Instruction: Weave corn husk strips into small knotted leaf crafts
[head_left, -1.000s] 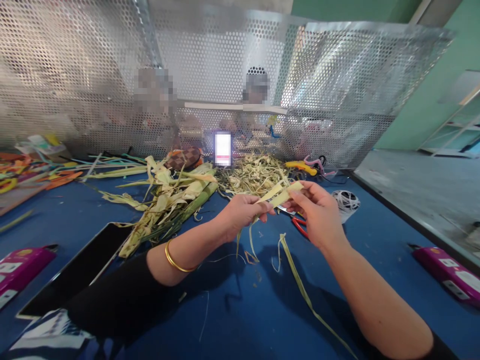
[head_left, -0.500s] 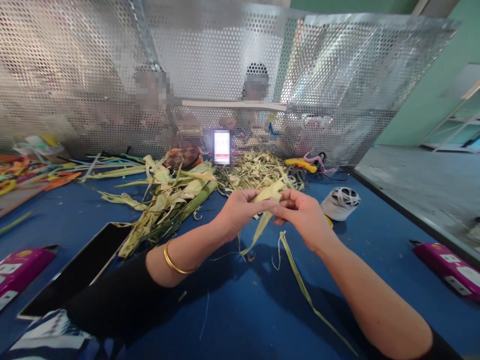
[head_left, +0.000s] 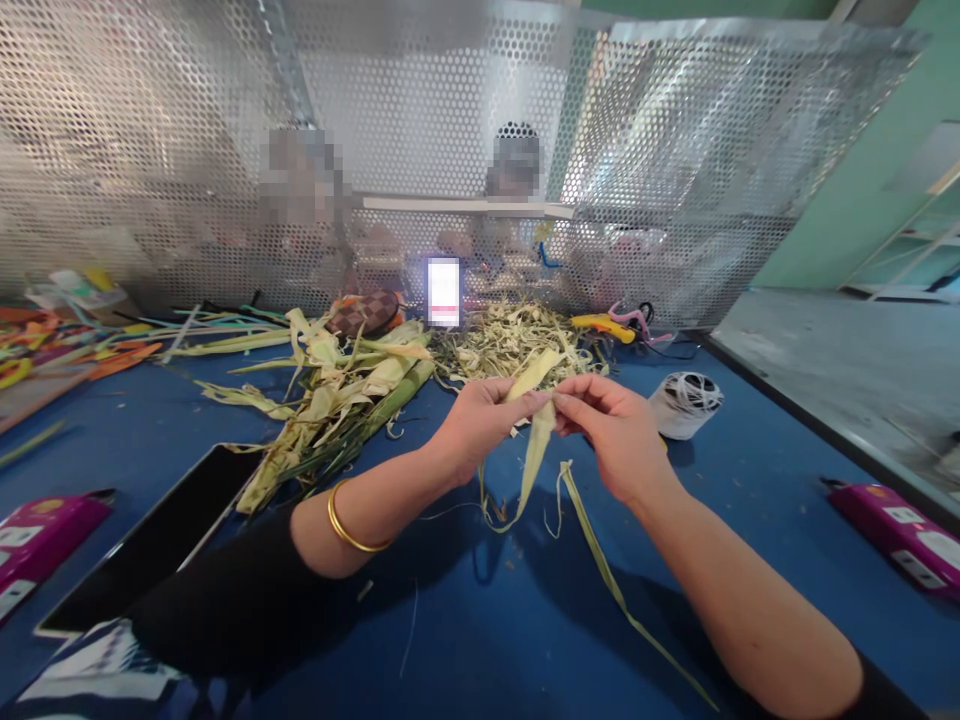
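Note:
Between my two hands a pale yellow-green corn husk (head_left: 537, 445) is held above the table, one part slanting up and a long strip hanging down. My left hand (head_left: 484, 420) is closed, pinching it between thumb and fingers. The fingers of my right hand (head_left: 607, 420) are pinched on its right edge. On the table just below lies a loose, narrow husk strip (head_left: 600, 560). A pile of thin shredded husk (head_left: 517, 340) sits behind my hands. To the left is a heap of whole husks (head_left: 345, 400).
A white spool of thread (head_left: 679, 408) stands right of my right hand. A dark tablet (head_left: 157, 540) lies at left. Purple power strips (head_left: 45, 530) sit at both sides. A lit phone (head_left: 444, 292) leans against the perforated screen (head_left: 420, 110), with people behind it. Yellow-handled scissors-like tool (head_left: 604, 327) lies behind.
The husk has turned in my hands: its upper part stands higher and the hanging strip now drops more upright. My right fingers have shifted slightly, pinching closer at the edge.

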